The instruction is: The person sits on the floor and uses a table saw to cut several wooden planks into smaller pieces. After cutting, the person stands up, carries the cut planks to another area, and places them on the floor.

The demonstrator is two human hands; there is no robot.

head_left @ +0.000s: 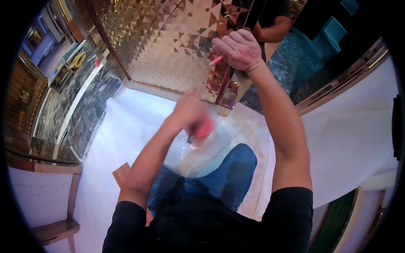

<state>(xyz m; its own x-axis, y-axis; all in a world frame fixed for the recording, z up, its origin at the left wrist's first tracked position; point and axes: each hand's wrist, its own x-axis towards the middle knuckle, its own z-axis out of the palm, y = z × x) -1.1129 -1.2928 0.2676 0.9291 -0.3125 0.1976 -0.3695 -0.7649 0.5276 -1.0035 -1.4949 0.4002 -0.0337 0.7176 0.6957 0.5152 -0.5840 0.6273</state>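
The right hand (238, 49) rests on the vertical edge of a gold faceted panel (168, 42), a mirror-like surface embossed with small triangular pyramids that catch warm light. Its fingers are curled together over the edge, knuckles up, and a thin red object (217, 59) (too small to identify) shows just beneath them. A dark metal edge strip (228, 86) runs down from under the hand to the panel's lower corner, close to the floor.

The left hand (190, 111) is lower, in front of the panel's base and above the person's knee. It is motion-blurred, so whether its fingers are spread or closed cannot be told. A red object (205, 127) sits against its palm side, with a small grey metal part at its lower end; its exact shape is smeared.

White protective sheeting (126, 122) covers the floor below the panel. A small wooden block (122, 173) lies on the sheeting beside the left elbow. Grey marble cladding (90, 101) adjoins the panel on the left. No container is visible.
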